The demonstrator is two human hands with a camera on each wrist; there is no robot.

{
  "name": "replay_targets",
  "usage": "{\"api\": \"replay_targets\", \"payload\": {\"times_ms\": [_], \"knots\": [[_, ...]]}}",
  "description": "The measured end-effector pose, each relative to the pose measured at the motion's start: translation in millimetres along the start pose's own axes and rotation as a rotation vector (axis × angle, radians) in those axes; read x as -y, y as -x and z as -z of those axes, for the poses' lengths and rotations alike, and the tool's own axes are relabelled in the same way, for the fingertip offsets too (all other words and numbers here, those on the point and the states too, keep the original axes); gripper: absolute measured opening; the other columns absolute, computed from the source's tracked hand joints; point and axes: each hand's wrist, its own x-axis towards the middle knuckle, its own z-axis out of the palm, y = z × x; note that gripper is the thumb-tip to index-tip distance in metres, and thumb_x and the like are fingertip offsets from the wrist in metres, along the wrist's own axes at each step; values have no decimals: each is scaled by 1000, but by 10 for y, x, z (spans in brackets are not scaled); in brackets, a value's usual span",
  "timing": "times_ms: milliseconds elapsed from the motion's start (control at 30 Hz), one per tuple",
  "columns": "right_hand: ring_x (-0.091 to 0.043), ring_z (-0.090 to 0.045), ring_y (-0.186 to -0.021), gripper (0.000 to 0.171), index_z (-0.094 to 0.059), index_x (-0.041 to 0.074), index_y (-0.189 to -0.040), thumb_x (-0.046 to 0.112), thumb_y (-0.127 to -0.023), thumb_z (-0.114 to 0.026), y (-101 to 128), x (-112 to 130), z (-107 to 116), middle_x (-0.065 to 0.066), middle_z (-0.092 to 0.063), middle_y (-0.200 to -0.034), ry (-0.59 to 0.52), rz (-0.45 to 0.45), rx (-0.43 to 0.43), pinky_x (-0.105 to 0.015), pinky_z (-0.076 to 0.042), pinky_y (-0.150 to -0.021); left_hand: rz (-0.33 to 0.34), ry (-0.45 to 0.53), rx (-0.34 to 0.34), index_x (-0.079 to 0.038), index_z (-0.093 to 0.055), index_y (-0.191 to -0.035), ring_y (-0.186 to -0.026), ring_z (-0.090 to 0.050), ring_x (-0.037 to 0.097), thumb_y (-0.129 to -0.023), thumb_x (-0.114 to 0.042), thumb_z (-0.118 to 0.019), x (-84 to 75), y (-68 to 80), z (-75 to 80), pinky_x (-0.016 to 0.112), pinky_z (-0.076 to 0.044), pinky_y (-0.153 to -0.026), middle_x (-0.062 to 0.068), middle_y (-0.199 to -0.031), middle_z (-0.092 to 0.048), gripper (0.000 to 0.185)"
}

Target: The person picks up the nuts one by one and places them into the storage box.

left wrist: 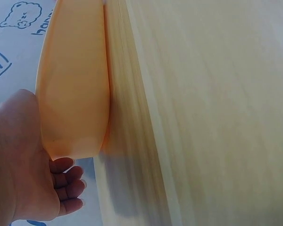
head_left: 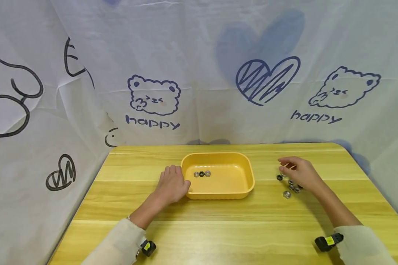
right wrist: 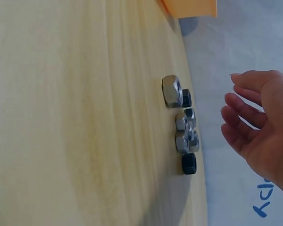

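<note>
My left hand point(head_left: 172, 186) grips the left end of a yellow plastic tray point(head_left: 219, 195), thumb at the rim. In the left wrist view, its fingers point(left wrist: 70, 188) curl at the outside of the tray's end. Inside the tray, a black hex nut point(head_left: 201, 173) sits between two silver ones, in a row at the left. My right hand point(head_left: 300, 172) hovers over a loose group of nuts on the table, fingers loosely bent and holding nothing. The group has a larger silver nut point(right wrist: 172, 92), a black nut point(right wrist: 189, 164) and several small silver nuts point(right wrist: 181, 141).
The wood-grain table point(head_left: 238, 235) carries the tray at its middle and the loose nuts at the right. A white cloth point(head_left: 199, 48) with blue drawings hangs behind the table's far edge and continues along the left side. Each wrist wears a small black camera point(head_left: 148, 248).
</note>
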Motion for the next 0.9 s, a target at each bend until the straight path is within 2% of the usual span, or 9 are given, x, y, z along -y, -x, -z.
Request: {"api": "replay_targets", "payload": {"times_ms": [400,667,900], "knots": [[-37,-67,-106,41,-65,-2,-134,19,-100,-68,51,-143,35,-25,-68,-128,19,-16,11,-25,-54,-76,7,-4,11,1,-49,-104,-89,-37,30,-95,-28,-49,-14,-6,23,38,-30,-79,13,-95,-44,31],[-41,-67,-109,41,-64,-2,-135,18,-99,-69,128,-179,50,-27,-65,-132,18,-50,25,-25,-55,-75,-9,-6,17,1,-48,-104,-89,-37,30,-95,-27,-48,9,47,58,38,-30,-79,14,-96,-44,30],[-41,-67,-108,43,-63,-2,-136,19,-98,-69,199,-241,64,-27,-66,-130,46,-69,34,-29,-55,-75,-26,-7,18,2,-49,-105,-90,-37,30,-95,-27,-48,27,78,54,38,-31,-80,14,-96,-44,31]]}}
